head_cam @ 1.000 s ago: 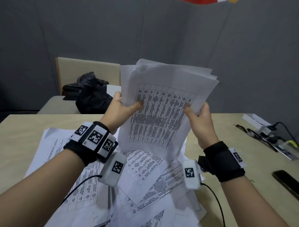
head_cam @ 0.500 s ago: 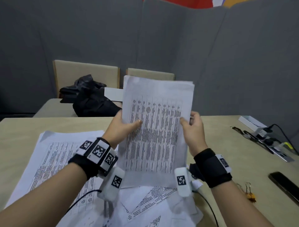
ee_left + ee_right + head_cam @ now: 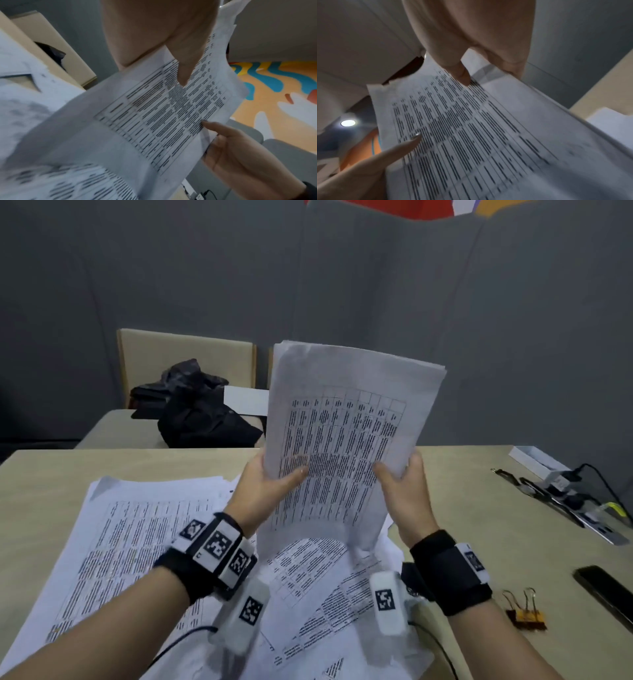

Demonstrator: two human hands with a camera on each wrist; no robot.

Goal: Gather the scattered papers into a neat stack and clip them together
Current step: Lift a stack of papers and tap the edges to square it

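A stack of printed papers point(image 3: 346, 440) stands upright above the table, its top leaning a little to the right. My left hand point(image 3: 270, 484) grips its left edge, thumb on the front sheet. My right hand point(image 3: 400, 484) grips the right edge the same way. In the left wrist view the stack of papers point(image 3: 154, 115) shows a printed table under my thumb. The right wrist view has the same stack of papers point(image 3: 471, 135) close up. More loose sheets point(image 3: 137, 542) lie scattered on the table below. Binder clips point(image 3: 525, 613) lie on the table to the right of my right wrist.
A beige table point(image 3: 102, 463) holds a black phone point(image 3: 606, 590) at the right edge, and cables and a white box point(image 3: 537, 460) at the far right. Behind the table are chairs point(image 3: 185, 361) with a black bag point(image 3: 202, 412).
The fanned-out sheets have been squared into a tidier stack. The stack dropped lower, then tilted slightly to the right. Both hands keep their hold on its edges.
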